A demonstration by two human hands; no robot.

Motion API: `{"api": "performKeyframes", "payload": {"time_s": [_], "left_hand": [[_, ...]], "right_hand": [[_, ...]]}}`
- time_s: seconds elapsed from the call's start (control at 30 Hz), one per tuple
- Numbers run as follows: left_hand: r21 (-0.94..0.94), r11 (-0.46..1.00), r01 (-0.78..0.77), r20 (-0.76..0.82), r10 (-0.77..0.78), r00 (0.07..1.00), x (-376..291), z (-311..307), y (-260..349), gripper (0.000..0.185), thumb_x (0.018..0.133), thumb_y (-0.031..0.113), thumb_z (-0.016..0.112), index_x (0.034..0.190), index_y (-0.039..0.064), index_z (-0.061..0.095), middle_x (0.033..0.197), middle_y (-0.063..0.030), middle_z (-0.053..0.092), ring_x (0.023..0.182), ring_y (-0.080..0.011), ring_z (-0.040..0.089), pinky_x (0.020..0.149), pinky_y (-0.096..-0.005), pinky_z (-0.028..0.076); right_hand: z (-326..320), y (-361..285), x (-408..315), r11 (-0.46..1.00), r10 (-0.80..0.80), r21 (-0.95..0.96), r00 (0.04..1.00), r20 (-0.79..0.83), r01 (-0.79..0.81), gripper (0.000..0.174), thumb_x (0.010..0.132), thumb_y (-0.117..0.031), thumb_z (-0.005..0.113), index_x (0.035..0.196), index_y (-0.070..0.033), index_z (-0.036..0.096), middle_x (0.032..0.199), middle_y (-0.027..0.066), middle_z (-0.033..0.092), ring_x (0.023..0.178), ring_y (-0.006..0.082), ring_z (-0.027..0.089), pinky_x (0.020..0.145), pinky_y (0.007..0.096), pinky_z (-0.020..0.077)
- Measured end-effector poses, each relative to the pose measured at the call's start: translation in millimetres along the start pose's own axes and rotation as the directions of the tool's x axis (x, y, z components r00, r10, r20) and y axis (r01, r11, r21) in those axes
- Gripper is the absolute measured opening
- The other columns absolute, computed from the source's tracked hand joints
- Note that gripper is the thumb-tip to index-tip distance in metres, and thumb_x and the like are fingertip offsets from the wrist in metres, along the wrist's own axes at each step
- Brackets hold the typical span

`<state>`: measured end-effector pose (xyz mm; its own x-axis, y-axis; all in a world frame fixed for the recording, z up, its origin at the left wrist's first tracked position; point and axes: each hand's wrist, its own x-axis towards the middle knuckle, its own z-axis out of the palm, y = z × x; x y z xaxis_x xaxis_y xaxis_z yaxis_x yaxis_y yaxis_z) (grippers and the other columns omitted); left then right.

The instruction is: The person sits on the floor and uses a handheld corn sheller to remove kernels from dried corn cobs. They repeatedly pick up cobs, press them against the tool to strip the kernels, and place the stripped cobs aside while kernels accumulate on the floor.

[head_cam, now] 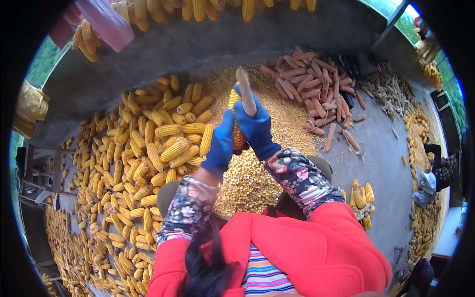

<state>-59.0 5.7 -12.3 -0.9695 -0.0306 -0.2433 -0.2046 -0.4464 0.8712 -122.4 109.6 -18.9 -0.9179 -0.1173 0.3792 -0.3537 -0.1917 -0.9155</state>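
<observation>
Blue gloves cover both hands, which meet above a heap of loose corn kernels (248,182). Fingers of my left hand (222,143) close around a yellow ear of corn (237,130), whose lower end looks orange and partly stripped. My right hand (256,128) presses against the ear's right side and grips a bare corncob (245,91), pale and slightly blurred, that points upward. The gloves hide parts of the ear and the cob.
Many unshelled ears of corn (178,150) are piled on the left. Reddish stripped cobs (315,85) lie at the upper right, beside dry husks (387,89). A tied corn bunch (360,196) rests on the floor at right. Another person (441,170) is at the far right.
</observation>
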Motion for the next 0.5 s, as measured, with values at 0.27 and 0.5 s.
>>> {"api": "performKeyframes", "payload": {"time_s": [0.27,0.5], "left_hand": [[0.154,0.986,-0.067,-0.041,0.074,0.996,-12.3,-9.3,24.6,0.060,0.101,0.064,0.053,0.111,0.006,0.065,0.080,-0.0060,0.069,0.064,-0.0142,0.063,0.054,-0.0264,0.045],[0.045,0.989,0.138,0.024,-0.140,0.990,-13.9,2.2,10.1,0.058,0.104,0.063,0.046,0.114,0.008,0.063,0.080,-0.0057,0.069,0.059,-0.0162,0.066,0.047,-0.0271,0.046]], "right_hand": [[-2.5,-41.8,23.9,0.862,0.220,0.448,0.971,0.091,-0.237,0.052,0.104,-0.013,0.062,0.152,0.000,0.048,0.142,0.0057,0.059,0.117,0.0121,0.061,0.100,0.0294,0.0509],[5.8,-19.3,16.7,0.998,0.001,0.061,0.998,-0.059,0.003,0.052,0.102,-0.012,0.063,0.150,-0.001,0.050,0.138,0.0083,0.062,0.115,0.0126,0.063,0.099,0.0288,0.0512]]}}
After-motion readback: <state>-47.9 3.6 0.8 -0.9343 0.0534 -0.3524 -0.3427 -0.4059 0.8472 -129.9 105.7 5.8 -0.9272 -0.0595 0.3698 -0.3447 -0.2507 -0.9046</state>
